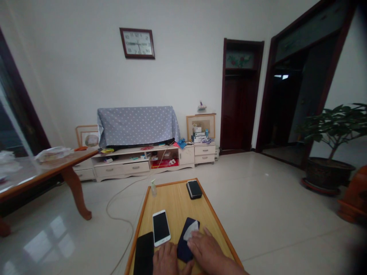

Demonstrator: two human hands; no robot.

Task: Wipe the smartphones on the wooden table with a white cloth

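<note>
My right hand (pixel 207 249) lies on a dark navy flat case (pixel 185 244), with its fingertips at a piece of white cloth or tissue (pixel 190 230) on top. My left hand (pixel 166 259) is at the bottom edge of the view, just below a white smartphone (pixel 161 228) and beside the case. A black smartphone (pixel 145 254) lies to its left. All of these rest on a low wooden table (pixel 174 202) with an orange-brown rim. At the table's far end are a black phone on a dark case (pixel 194 189) and a small clear pump bottle (pixel 153 188).
A long cable (pixel 120 217) runs across the tiled floor left of the low table. Further off stand a wooden table with plastic bags (pixel 54 156), a cream cabinet (pixel 123 166) under a dotted cloth, and a potted plant (pixel 329 152).
</note>
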